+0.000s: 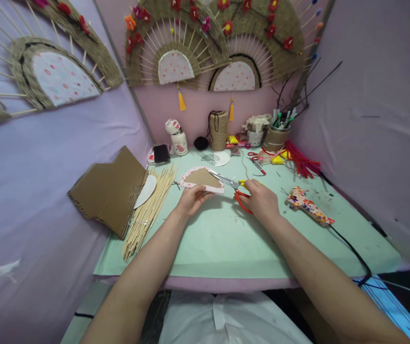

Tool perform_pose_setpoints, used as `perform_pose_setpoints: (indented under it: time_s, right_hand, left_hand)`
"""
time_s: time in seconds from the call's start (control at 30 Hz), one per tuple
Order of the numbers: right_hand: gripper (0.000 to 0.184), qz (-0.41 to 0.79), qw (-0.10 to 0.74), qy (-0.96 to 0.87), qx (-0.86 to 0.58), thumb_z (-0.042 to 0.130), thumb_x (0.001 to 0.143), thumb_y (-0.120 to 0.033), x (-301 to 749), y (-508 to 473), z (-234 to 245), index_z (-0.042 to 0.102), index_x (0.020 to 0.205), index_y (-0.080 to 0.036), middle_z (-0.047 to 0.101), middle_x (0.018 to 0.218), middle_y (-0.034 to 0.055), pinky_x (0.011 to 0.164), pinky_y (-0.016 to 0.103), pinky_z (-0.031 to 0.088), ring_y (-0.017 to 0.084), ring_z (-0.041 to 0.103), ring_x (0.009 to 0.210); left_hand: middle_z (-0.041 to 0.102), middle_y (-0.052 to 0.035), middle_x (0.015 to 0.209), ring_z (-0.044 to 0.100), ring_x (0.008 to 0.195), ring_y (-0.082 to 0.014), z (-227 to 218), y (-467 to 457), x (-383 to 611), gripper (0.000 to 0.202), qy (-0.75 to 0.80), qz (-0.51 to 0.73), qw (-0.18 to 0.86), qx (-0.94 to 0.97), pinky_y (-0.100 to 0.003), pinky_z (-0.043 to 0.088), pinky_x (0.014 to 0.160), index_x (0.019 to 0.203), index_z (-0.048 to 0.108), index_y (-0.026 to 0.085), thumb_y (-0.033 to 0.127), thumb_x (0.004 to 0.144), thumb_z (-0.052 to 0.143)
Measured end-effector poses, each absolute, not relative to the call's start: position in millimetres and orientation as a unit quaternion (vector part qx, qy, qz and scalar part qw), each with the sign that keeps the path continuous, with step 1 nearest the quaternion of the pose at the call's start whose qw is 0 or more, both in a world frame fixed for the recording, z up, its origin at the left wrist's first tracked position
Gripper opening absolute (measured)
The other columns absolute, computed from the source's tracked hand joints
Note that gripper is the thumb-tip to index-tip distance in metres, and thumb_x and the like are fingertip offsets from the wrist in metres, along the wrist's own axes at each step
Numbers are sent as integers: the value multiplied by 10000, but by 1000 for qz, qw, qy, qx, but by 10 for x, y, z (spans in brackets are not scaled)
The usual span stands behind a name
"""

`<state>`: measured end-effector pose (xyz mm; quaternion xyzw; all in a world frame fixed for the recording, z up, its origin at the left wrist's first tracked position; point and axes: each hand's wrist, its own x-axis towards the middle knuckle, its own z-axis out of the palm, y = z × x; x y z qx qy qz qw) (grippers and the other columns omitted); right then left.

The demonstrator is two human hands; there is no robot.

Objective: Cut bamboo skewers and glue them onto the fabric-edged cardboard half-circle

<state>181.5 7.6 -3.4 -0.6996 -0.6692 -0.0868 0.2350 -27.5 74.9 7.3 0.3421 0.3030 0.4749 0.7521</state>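
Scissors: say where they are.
Head view, just right of centre: the scissors are in the right hand, blades at the half-circle in the left hand.

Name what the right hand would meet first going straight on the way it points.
Probably the half-round cardboard piece in the left hand; the scissors in the right hand overlap it in view, though depth is unclear.

The bare left forearm (154, 255) is extended forward from the near side, left of the orange-handled scissors (236, 184). The left hand (191, 200) is held just left of them, fingers directed rightward in a pinch. The bare right forearm (308, 258) is angled in from their right; the right hand (262, 200) is curled around their handles, back uppermost.
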Motion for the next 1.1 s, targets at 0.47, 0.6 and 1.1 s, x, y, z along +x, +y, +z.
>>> perform_pose_setpoints:
  time_s: [0.47,0.6,1.1]
  right_hand:
    - [399,22,248,-554,-794,480,827,-609,1895,198,-98,531,869,-216,598,772,25,497,263,221,179,525,662]
    - [322,32,170,-554,-815,496,871,-441,1950,216,-139,553,977,-142,604,920,120,536,288,298,225,579,756]
    - [495,103,194,-696,-684,500,876,-355,1857,477,55,468,1324,-149,525,1319,147,983,346,362,246,491,1203]
  left_hand:
    - [705,-63,981,653,962,-205,69,838,-338,380,296,483,764,309,-396,516,913,999,631,153,-13,663,569]
    - [715,-40,924,656,944,-174,71,899,-377,348,281,504,771,270,-377,484,958,927,641,159,-32,654,539]
    - [658,-7,649,676,795,-151,240,1097,-651,226,238,638,720,134,-373,511,911,672,543,168,-21,622,430]
